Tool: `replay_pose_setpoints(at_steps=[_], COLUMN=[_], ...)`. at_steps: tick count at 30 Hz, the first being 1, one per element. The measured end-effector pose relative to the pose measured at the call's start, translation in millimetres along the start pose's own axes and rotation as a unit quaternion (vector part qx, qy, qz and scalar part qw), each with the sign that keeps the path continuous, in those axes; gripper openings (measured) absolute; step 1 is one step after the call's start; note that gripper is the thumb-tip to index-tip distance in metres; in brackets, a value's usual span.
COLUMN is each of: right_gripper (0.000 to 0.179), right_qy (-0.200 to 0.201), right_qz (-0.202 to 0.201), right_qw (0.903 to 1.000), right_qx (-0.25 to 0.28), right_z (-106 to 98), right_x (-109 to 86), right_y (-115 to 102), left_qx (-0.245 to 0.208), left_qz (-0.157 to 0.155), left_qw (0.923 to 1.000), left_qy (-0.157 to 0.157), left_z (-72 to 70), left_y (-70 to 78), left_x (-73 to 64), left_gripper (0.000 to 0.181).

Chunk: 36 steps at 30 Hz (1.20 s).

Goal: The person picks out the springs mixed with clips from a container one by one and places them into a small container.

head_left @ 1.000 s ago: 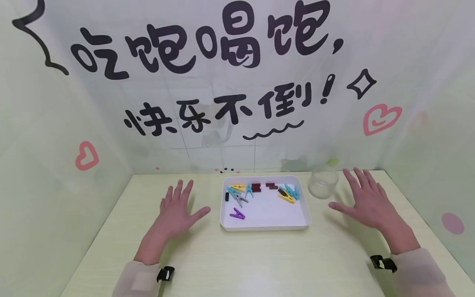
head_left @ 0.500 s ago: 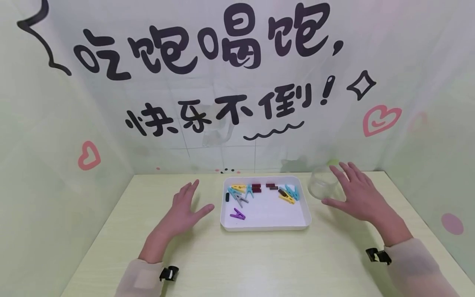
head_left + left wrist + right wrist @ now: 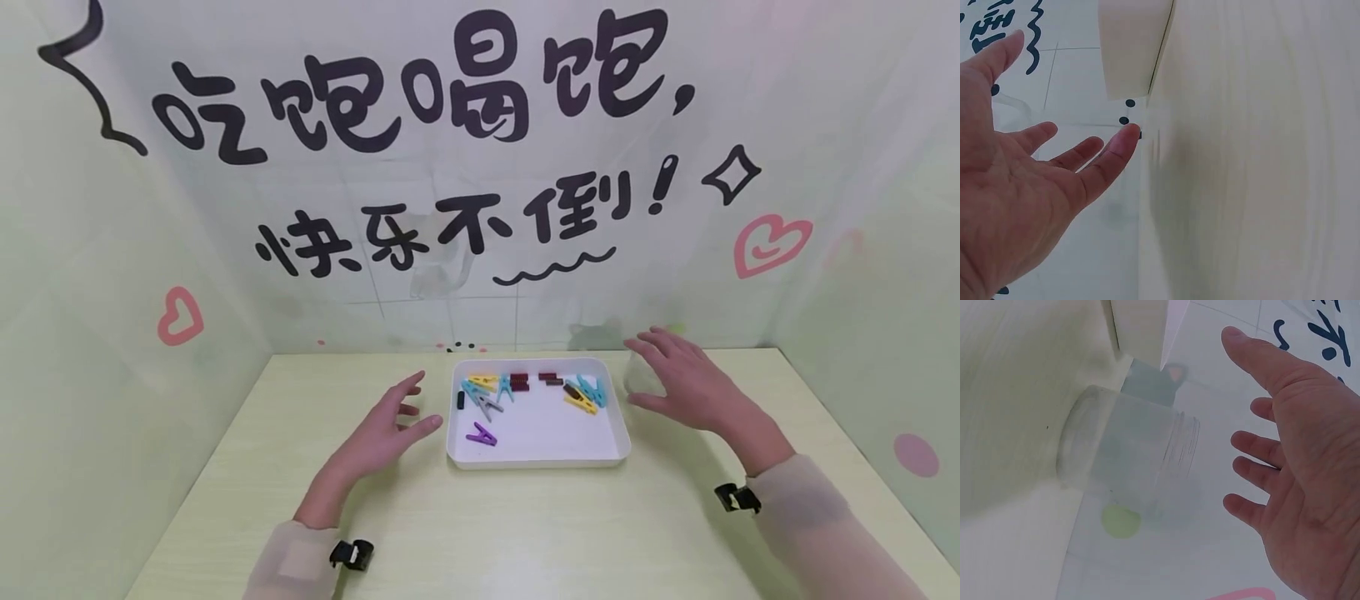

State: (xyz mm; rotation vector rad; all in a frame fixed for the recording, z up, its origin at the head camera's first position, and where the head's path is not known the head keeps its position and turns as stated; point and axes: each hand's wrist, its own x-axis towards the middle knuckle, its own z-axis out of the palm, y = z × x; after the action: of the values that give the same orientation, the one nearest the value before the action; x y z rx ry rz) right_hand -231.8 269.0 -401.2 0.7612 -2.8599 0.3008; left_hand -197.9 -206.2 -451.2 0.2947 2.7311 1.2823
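Left hand relaxed, right hand loosely curved beside a jar, lettering reads “吃饱喝饱,快乐不倒!”

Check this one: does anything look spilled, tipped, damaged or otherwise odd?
Nothing stands out. The clear jar stands upright beside the white tray, and the pegs and small dark pieces lie loose inside the tray, none seen spilled on the table. No damage shows, though the pieces are too small to judge closely.
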Motion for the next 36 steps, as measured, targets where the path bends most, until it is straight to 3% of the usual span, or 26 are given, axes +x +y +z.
replay_pose_setpoints(at_steps=[11,19,27,36], right_gripper=[0.069,0.052,0.042,0.037], right_qy=[-0.006,-0.049,-0.084,-0.112], right_qz=[-0.075,-0.087,-0.082,-0.081], right_qw=[0.997,0.9942,0.9904,0.9879], right_qx=[0.021,0.04,0.073,0.071], right_z=[9,17,23,33], right_x=[31.1,51.7,69.5,82.5], right_y=[-8,-15,-19,-20], left_qx=[-0.118,-0.186,-0.198,-0.177], left_qz=[0.007,0.003,-0.005,-0.003], left_qw=[0.9919,0.9798,0.977,0.9801], left_qy=[-0.048,-0.072,-0.078,-0.09], left_z=[4.6,10.6,14.8,17.2], left_y=[-6.6,-7.3,-6.9,-8.5], left_x=[6.8,11.1,13.9,16.2], left_gripper=[0.085,0.08,0.078,0.076])
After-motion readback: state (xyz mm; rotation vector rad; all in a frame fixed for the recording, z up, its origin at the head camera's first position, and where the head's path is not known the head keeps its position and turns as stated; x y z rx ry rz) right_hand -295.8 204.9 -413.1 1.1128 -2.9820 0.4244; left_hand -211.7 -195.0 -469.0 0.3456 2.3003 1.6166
